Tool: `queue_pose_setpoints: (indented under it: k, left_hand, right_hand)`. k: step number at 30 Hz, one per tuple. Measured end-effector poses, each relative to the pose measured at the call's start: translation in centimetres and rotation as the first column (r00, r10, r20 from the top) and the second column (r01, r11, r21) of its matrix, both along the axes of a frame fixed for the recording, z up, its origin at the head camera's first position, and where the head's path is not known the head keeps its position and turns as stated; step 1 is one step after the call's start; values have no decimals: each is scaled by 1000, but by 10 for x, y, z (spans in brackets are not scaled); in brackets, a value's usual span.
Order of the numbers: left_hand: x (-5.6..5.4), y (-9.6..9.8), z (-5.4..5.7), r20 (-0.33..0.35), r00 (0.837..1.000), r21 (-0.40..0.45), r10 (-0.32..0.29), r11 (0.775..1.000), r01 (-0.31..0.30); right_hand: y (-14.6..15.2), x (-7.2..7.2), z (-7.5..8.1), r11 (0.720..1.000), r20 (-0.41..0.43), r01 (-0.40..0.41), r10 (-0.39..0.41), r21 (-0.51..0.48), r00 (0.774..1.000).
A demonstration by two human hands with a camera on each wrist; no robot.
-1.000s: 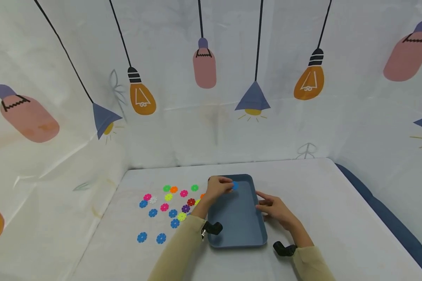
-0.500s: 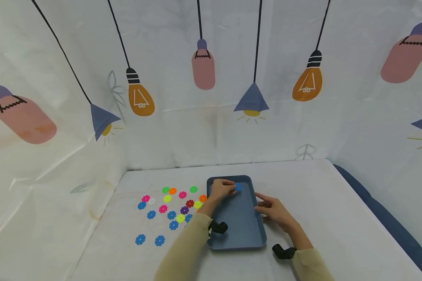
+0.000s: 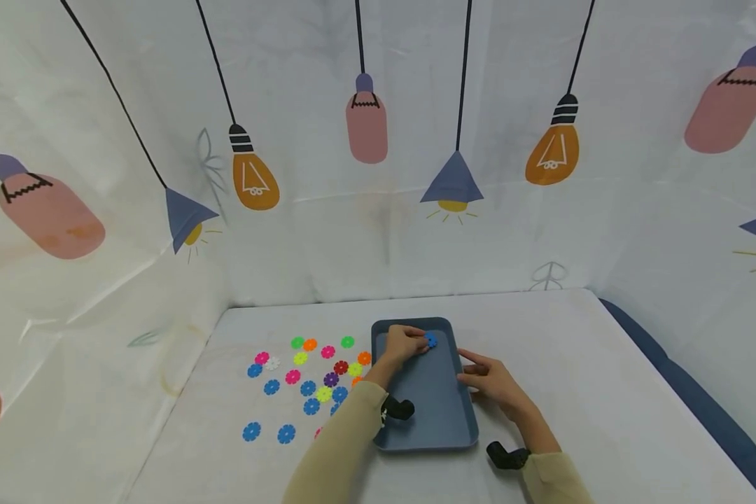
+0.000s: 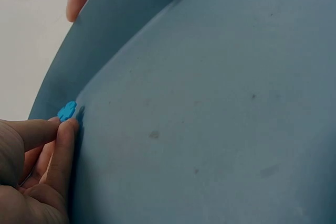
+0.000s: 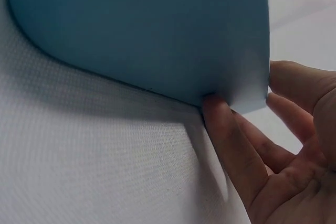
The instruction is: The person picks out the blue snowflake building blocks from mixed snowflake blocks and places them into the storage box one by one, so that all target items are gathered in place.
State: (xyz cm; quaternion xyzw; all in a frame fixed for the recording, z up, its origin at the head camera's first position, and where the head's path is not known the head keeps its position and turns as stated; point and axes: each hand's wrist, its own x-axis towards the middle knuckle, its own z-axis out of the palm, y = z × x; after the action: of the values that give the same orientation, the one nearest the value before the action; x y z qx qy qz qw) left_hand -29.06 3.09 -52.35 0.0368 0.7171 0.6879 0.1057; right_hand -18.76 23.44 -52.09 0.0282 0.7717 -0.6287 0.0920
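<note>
In the head view, my left hand (image 3: pixel 404 343) reaches over the far part of a blue-grey rectangular tray (image 3: pixel 437 416). It pinches a small blue flower-shaped plastic disc (image 3: pixel 431 339) between thumb and fingertips. The left wrist view shows the disc (image 4: pixel 66 110) standing on edge, close to the tray's inner side wall. Outside the tray's right side, my right hand (image 3: pixel 494 379) touches the wall with relaxed, spread fingers. From the right wrist, one fingertip (image 5: pixel 216 106) presses low on the tray's outer wall (image 5: pixel 136 35), while others rest at its rim.
Left of the tray, several flower-shaped discs in blue, pink, green, orange, yellow, red, purple and white lie scattered, such as a blue one (image 3: pixel 286 434) near the front. The white table (image 3: pixel 605 392) meets a lamp-patterned white curtain (image 3: pixel 327 259) behind.
My left hand has moved slightly right and nearer with the blue disc, toward the tray's right side. The right hand stays at the tray's edge.
</note>
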Motion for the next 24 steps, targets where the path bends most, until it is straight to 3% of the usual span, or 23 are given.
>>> queue_pose_setpoints:
  k: [9, 14, 24]
  left_hand:
    - [-4, 6, -7, -16, 1000, -39, 4, 999, -4]
    - [-5, 11, -10, 11, 999, -53, 35, 998, -35]
    - [-11, 17, -7, 41, 994, -86, 98, 992, -95]
  right_hand:
    - [-2, 0, -3, 1000, 1, 9, -9, -6, 1000]
    - [-2, 1, -4, 1000, 10, 23, -23, -1, 1000]
    - [-1, -1, -2, 1000, -6, -2, 2, -14, 1000]
